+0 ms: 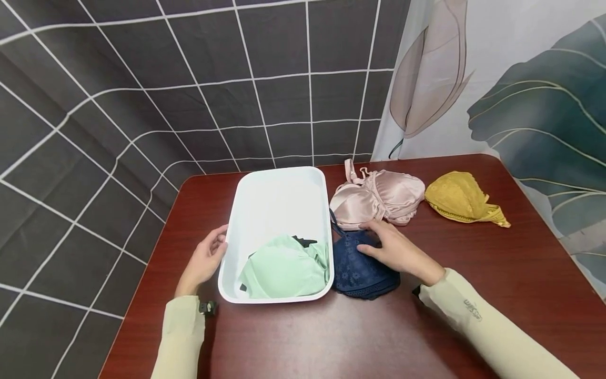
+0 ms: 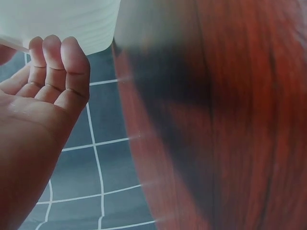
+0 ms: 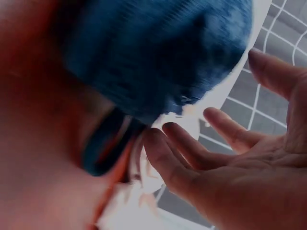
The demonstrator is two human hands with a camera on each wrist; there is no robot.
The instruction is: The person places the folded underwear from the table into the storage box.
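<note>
On the left of the head view, my left hand [image 1: 204, 260] is beside a white tray [image 1: 225, 281]. Its bent fingertips are right at the tray's outer wall in the left wrist view, where the fingers [image 2: 74, 57] show from the palm side. Inside the near half of the tray lies a mint green bra [image 1: 281, 268], with a bit of black fabric [image 1: 304, 241] at its edge. My right hand [image 1: 395, 250] reaches over a navy lace bra [image 1: 357, 273] against the tray's right side. Its fingers [image 3: 184, 146] are spread and loosely bent, with nothing gripped between them.
A pink satin bra [image 1: 395, 195] lies behind the navy one, and a yellow lace bra [image 1: 456, 197] is farther right. All rest on a reddish-brown table [image 1: 293, 342]. A dark checked cloth [image 1: 284, 100] hangs behind and at the left; a leaf-patterned curtain [image 1: 535, 110] is at the right.
</note>
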